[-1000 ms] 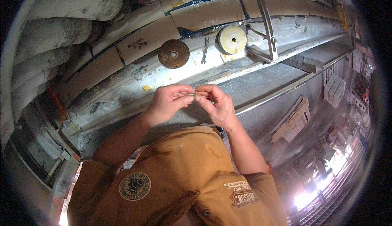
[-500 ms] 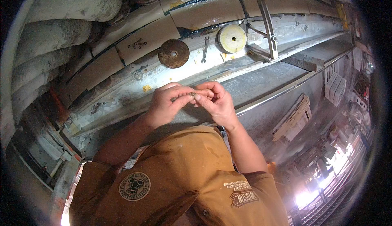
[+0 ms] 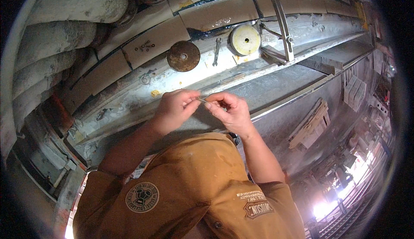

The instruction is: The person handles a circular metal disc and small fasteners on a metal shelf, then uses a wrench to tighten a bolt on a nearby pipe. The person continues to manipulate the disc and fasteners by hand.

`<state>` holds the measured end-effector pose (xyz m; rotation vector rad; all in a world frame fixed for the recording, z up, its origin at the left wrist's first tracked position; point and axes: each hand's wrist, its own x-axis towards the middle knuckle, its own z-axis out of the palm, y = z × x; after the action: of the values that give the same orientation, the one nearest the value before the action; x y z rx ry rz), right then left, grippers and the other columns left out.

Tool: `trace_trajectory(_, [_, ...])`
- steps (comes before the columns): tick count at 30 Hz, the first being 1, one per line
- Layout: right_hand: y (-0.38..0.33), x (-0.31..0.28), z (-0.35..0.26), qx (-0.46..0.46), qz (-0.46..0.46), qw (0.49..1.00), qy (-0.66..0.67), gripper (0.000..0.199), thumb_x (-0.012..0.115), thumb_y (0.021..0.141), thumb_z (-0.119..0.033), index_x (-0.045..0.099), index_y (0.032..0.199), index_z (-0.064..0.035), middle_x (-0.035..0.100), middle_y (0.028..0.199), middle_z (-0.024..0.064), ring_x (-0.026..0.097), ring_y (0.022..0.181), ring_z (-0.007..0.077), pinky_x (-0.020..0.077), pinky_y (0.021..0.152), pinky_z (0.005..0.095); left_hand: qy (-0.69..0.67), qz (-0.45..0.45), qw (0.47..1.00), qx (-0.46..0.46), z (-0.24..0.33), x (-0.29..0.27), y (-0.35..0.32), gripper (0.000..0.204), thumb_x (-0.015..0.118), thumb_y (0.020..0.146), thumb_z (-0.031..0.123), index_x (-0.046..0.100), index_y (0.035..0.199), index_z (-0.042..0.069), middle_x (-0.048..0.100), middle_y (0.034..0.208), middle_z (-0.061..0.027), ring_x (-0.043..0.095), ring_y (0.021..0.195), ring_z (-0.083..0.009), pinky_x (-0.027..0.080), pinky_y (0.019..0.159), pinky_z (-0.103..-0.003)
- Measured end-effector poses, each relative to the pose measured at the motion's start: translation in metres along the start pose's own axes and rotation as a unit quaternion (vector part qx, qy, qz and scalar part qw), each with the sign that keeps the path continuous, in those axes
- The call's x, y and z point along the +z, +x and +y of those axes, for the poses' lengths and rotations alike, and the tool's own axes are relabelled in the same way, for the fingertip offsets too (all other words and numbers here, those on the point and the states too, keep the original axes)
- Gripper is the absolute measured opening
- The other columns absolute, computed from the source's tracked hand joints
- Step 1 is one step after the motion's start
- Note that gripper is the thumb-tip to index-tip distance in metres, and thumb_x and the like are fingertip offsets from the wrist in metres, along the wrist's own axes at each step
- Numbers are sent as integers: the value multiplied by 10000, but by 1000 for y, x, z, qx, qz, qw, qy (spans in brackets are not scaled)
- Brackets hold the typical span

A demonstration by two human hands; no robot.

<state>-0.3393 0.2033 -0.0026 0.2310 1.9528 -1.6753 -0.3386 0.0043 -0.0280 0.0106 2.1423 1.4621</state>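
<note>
While the dusty metal worktop (image 3: 129, 105) with its rusty disc (image 3: 183, 56), pale disc (image 3: 245, 40) and wrench (image 3: 217, 50) lies unchanged, both hands have hardly shifted, staying together above it. Left hand (image 3: 174, 109) and right hand (image 3: 228, 111) each pinch one end of a thin short rod (image 3: 202, 100) between thumb and fingers (image 3: 211, 105), so the fiddling apparently continues.

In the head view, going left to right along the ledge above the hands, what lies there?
Rusty round disc → small wrench → pale yellow disc → slanted metal bracket. Below them, the left hand and right hand pinch a small thin piece between them.
</note>
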Motion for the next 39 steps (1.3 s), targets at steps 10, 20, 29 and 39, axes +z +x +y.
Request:
trace_trajectory(10, [3,4,-4,-80,6,987,-139,129,702,810,-108,679,902,-21,671,804,102,636,685,185,508,601,289,23,58,991,120,-27,15,2,197,649,799,62,634,989,13,641,840,-150,647,695,-258,509,614,-330])
trace_trajectory(20, [3,7,-7,-80,7,986,-145,133,694,812,-115,656,894,-18,649,792,137,644,698,262,512,640,331,45,35,996,68,-4,5,4,179,645,788,-10,628,967,-1,644,850,-92,622,710,-128,504,636,-252])
trace_trajectory(29, [7,12,5,-52,46,995,-73,262,751,780,-146,646,993,-35,650,801,94,627,709,190,516,649,296,-83,-4,996,42,12,4,1,178,554,844,-20,611,1012,-6,655,899,-111,650,751,-160,519,672,-283])
trace_trajectory(39, [15,16,1,-84,26,989,-122,161,700,817,-124,664,939,-25,671,864,124,648,747,266,513,671,330,-191,-14,981,-18,-13,13,-2,211,497,891,-82,452,1074,13,565,965,-74,577,895,-118,481,805,-260])
